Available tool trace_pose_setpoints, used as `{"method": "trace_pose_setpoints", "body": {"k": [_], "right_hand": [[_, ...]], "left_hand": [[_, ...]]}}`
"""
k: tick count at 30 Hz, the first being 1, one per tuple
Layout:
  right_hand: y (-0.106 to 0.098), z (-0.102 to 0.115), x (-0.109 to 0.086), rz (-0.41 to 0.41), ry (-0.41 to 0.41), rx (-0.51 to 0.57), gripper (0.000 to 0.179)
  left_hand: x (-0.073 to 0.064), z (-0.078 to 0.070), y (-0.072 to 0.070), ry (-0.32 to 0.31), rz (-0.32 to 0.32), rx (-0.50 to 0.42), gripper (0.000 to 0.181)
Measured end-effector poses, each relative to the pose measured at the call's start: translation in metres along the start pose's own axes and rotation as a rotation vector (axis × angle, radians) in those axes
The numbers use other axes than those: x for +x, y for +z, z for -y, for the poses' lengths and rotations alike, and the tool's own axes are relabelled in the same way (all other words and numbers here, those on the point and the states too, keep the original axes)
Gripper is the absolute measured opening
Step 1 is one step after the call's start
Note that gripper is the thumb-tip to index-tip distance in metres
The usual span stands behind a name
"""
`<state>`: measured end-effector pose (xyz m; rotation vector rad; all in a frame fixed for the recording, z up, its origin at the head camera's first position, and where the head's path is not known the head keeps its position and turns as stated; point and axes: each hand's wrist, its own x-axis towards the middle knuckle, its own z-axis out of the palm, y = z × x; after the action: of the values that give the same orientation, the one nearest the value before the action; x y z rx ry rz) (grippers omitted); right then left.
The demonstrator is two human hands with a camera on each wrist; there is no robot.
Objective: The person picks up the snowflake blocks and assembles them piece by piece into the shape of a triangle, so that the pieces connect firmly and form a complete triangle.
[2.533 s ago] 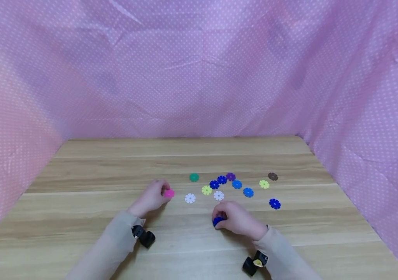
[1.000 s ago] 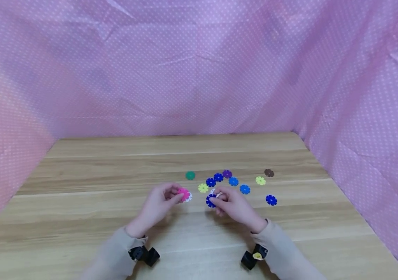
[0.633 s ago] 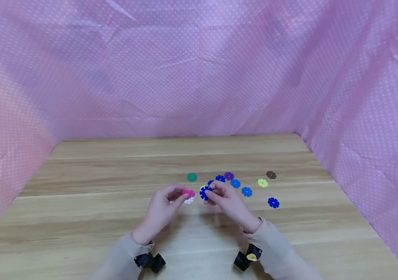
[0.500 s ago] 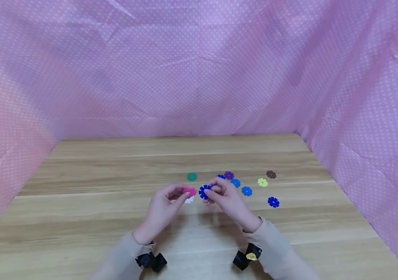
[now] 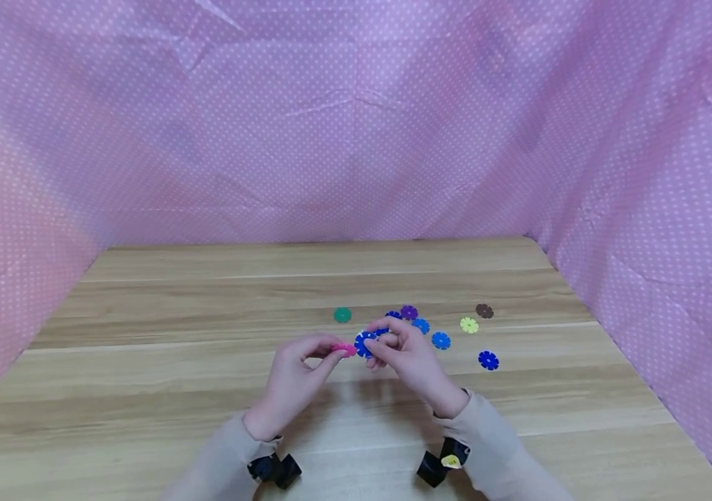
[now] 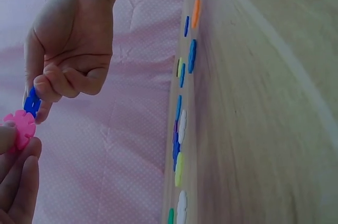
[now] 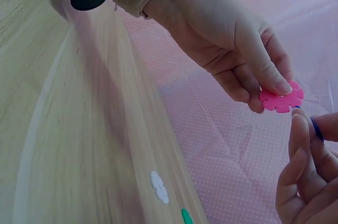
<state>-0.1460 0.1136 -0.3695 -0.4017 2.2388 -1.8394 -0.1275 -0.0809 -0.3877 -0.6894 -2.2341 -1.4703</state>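
In the head view my left hand (image 5: 296,372) pinches a pink notched snowflake disc (image 5: 346,350) between thumb and fingers. My right hand (image 5: 415,362) pinches a dark blue snowflake disc (image 5: 362,344), its face toward the camera. Both are held above the table, rim to rim. In the left wrist view the blue disc (image 6: 33,103) meets the pink disc's edge (image 6: 24,130) at about a right angle. Whether their notches are engaged I cannot tell. The right wrist view shows the pink disc (image 7: 280,97) broadside, with most of the blue one (image 7: 317,129) behind fingers.
On the wooden table (image 5: 174,348) lie loose discs: green (image 5: 342,315), purple (image 5: 408,312), light blue (image 5: 440,340), yellow (image 5: 469,325), brown (image 5: 484,311) and dark blue (image 5: 488,360). My right hand covers others. A pink dotted cloth (image 5: 330,139) surrounds the table's back and sides.
Both hands have come together from apart, lifting the pink and dark blue discs toward each other. Over the last half second the pink disc has tilted flatter and reached the blue one's rim.
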Motion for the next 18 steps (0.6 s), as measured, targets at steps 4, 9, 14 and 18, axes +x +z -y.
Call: {"method": "trace_pose_setpoints", "body": {"k": [4, 9, 14, 18], "right_hand": [[0.0005, 0.0022, -0.0014, 0.002, -0.001, 0.006, 0.023], [0.0005, 0.004, -0.0017, -0.002, 0.022, 0.011, 0.023], [0.0004, 0.0041, -0.0013, -0.006, 0.031, 0.019, 0.024], [0.0009, 0.0027, -0.0015, -0.019, 0.029, 0.038, 0.025]], "left_hand": [[-0.0022, 0.0001, 0.0003, 0.023, -0.026, -0.006, 0.008], [-0.003, 0.001, 0.0026, 0.06, -0.069, -0.016, 0.01], [-0.0033, 0.0005, 0.0036, 0.062, -0.102, -0.027, 0.01], [-0.0044, -0.0001, 0.0048, 0.041, -0.105, -0.029, 0.009]]}}
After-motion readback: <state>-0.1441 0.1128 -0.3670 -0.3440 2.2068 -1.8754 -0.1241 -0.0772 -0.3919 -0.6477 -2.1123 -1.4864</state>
